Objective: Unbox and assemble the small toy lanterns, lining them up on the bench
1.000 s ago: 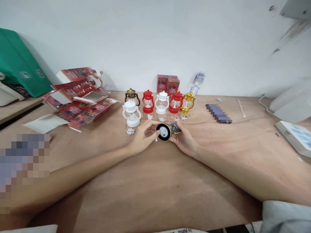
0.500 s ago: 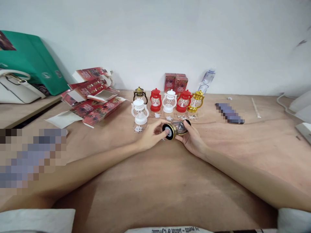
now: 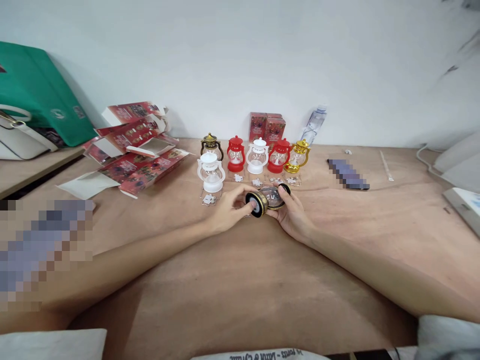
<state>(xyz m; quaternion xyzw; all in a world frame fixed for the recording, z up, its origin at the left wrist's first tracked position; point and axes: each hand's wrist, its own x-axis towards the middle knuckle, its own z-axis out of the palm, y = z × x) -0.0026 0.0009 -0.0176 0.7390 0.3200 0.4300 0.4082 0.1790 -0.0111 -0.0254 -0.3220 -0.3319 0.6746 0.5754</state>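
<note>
Right of the front white lantern (image 3: 212,186), the left hand (image 3: 227,212) holds a tilted black-and-gold lantern (image 3: 273,198), thumb on base, the right hand (image 3: 296,220) gripping its top.

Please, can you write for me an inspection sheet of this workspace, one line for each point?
Surface: brown tabletop, uneven tone, no spill seen.
Job's things: dark-and-gold lantern held tilted, base towards the viewer; six upright lanterns behind it, two white, two red, one gold, one bronze-dark; small white pieces lie before them.
Clutter: opened red cartons piled at left; red boxes and clear bottle by the wall; two pixelated items, unreadable.
Grippers: bare hands; left hand at the base, right hand around the other end.
Cables: white cord at far right, its ends unclear.
Surroundings: pale wall, marked at right; green bag and white handbag at left.
</note>
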